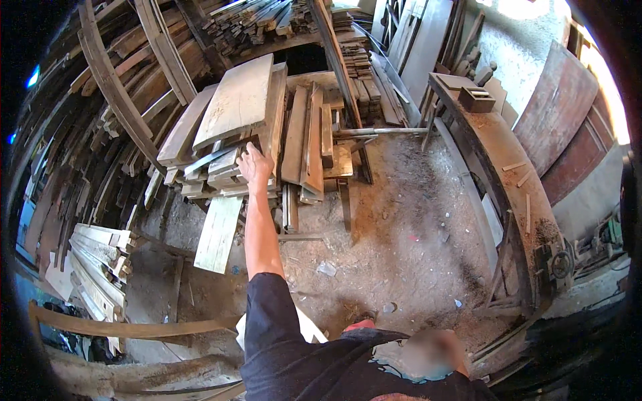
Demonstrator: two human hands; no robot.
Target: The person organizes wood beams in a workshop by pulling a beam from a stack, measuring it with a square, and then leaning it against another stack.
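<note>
My left arm stretches forward from the dark shirt sleeve. At its end my left hand [255,166] is open, fingers slightly apart, at the near end of a lumber stack. Its fingertips are close to the near edge of a wide, pale, dusty plank [237,100] on top; I cannot tell if they touch it. Below the plank lie shorter board ends [224,167], and another thick plank [275,113] lies along its right side. A blurred, skin-toned patch covers part of my shirt front at the lower right, where my right hand [455,351] seems to be; its fingers cannot be made out.
Right of the stack, narrow boards [312,140] lie lengthwise. A dusty workbench [511,150] at the right bears a small wooden box [476,99] and a vise [560,264]. Pale battens [93,267] are piled at left, behind a wooden rail [134,327]. Debris dots the floor.
</note>
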